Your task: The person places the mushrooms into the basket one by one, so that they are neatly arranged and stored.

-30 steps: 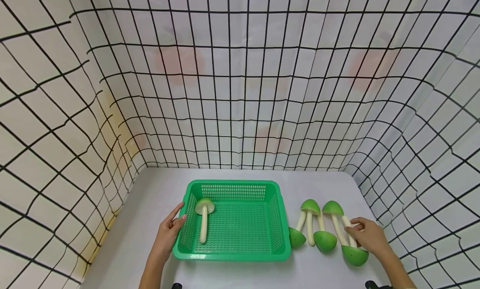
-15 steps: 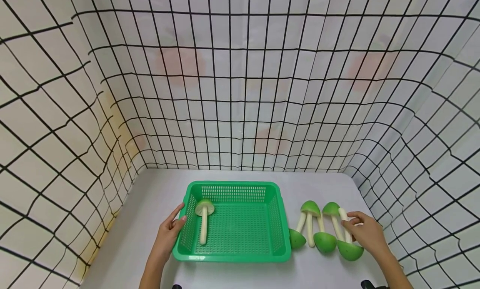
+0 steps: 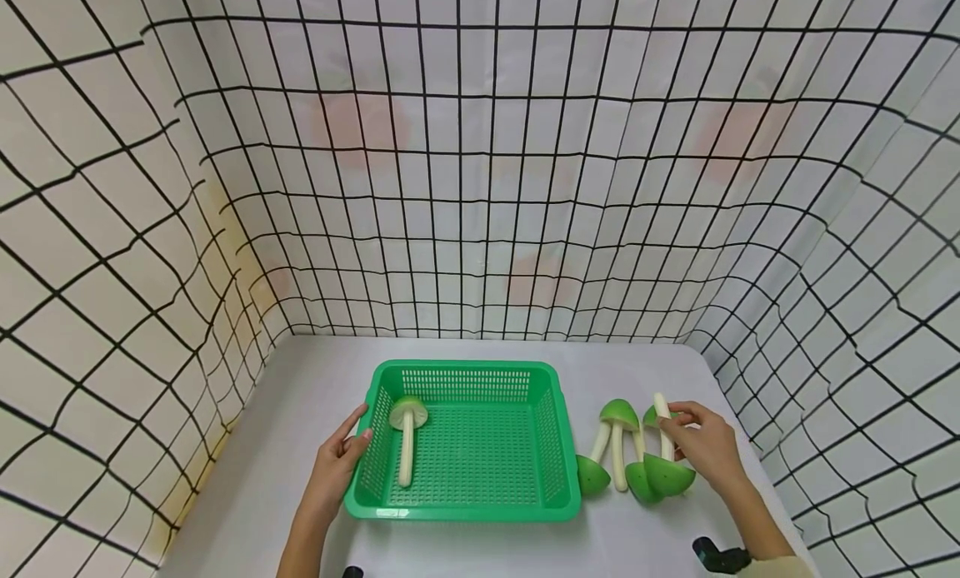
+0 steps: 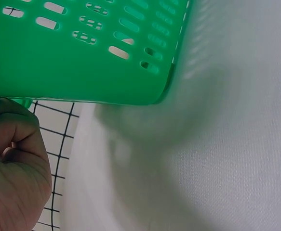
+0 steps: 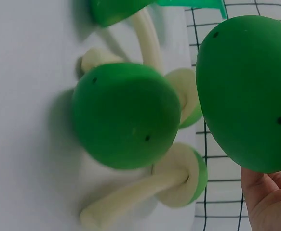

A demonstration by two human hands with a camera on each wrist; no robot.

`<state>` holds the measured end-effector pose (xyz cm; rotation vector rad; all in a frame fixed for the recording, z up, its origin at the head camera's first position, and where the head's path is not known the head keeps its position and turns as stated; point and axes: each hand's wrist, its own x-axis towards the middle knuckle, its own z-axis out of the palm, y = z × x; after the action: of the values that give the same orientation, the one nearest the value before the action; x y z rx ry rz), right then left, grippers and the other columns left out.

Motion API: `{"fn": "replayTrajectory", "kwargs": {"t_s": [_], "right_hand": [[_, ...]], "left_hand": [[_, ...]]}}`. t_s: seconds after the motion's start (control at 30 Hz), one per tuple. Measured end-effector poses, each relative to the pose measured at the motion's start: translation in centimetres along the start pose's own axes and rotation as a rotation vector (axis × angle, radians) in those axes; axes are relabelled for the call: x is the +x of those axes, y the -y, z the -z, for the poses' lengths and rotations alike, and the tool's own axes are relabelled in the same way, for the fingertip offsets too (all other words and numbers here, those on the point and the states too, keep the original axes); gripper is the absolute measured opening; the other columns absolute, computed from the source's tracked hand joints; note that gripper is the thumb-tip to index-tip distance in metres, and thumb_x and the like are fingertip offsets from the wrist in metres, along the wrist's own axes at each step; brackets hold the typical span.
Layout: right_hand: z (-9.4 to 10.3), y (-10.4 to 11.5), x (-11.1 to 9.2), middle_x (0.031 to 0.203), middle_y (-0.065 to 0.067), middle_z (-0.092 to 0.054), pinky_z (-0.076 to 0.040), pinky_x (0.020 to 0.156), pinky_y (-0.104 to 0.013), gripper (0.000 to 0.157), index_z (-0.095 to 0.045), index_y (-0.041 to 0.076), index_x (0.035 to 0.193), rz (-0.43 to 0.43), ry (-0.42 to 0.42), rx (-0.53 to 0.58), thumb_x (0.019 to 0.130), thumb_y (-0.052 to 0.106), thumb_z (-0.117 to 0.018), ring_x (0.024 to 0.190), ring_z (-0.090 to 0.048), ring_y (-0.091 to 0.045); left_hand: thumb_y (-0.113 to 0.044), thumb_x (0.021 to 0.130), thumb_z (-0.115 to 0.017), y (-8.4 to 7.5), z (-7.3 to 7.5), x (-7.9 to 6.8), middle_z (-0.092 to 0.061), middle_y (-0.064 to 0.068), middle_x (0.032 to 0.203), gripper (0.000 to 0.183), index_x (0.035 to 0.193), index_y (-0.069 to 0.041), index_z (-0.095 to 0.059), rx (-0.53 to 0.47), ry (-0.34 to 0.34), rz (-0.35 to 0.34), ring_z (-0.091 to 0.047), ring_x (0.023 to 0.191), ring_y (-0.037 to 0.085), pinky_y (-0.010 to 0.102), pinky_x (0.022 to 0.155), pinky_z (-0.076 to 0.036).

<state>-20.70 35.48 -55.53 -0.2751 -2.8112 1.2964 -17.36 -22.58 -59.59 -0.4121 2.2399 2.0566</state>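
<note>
A green plastic basket (image 3: 465, 514) stands on the white table, and inside it at the left lies one toy mushroom (image 3: 407, 455), cap towards the far side. My left hand (image 3: 335, 470) holds the basket's left rim, thumb over the edge; in the left wrist view its fingers (image 4: 16, 127) are curled under the rim. To the right of the basket, my right hand (image 3: 711, 447) pinches the pale stem of a green-capped mushroom (image 3: 670, 476), lifted, stem end pointing away. Its cap fills the right side of the right wrist view and hides most of the right fingers.
Several more green-capped mushrooms (image 3: 619, 415) lie between the basket and my right hand, some caps facing near, some far. One cap (image 3: 592, 475) touches or nearly touches the basket's right wall. Black netting (image 3: 480, 228) encloses the table at the back and sides.
My right hand has lifted the mushroom and carried it leftwards, over the neighbouring mushrooms. The left hand and the basket have stayed in place.
</note>
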Motion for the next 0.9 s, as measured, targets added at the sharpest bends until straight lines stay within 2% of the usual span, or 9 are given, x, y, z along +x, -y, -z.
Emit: {"fn": "replayTrajectory", "kwargs": {"t_s": [0.53, 0.7, 0.9], "right_hand": [[-2.9, 5.4, 0.7, 0.107, -0.013, -0.065, -0.058, 0.058, -0.032, 0.049, -0.061, 0.008, 0.135, 0.044, 0.032, 0.111, 0.099, 0.040, -0.069, 0.064, -0.067, -0.016], [-4.2, 7.3, 0.9, 0.108, -0.012, -0.065, -0.057, 0.057, -0.032, 0.048, -0.061, 0.009, 0.134, 0.049, 0.053, 0.152, 0.097, 0.039, -0.071, 0.065, -0.066, -0.016], [-5.7, 8.8, 0.8, 0.106, -0.014, -0.065, -0.058, 0.058, -0.035, 0.046, -0.062, 0.007, 0.132, 0.066, 0.084, 0.207, 0.097, 0.034, -0.073, 0.064, -0.066, -0.017]], "left_hand": [[-0.043, 0.100, -0.066, -0.1, -0.2, 0.0, -0.068, 0.011, 0.096, 0.058, 0.154, -0.037, -0.047, -0.001, -0.004, 0.004, -0.062, 0.076, 0.016, 0.028, 0.066, -0.053], [-0.043, 0.100, -0.066, -0.1, -0.1, 0.0, -0.056, 0.000, 0.082, 0.058, 0.154, -0.036, -0.047, 0.008, -0.011, 0.000, -0.054, 0.071, 0.012, 0.026, 0.064, -0.048], [-0.042, 0.100, -0.066, -0.1, -0.2, -0.1, -0.050, -0.003, 0.078, 0.058, 0.155, -0.035, -0.047, 0.007, -0.008, -0.005, -0.051, 0.068, 0.011, 0.025, 0.062, -0.046]]}}
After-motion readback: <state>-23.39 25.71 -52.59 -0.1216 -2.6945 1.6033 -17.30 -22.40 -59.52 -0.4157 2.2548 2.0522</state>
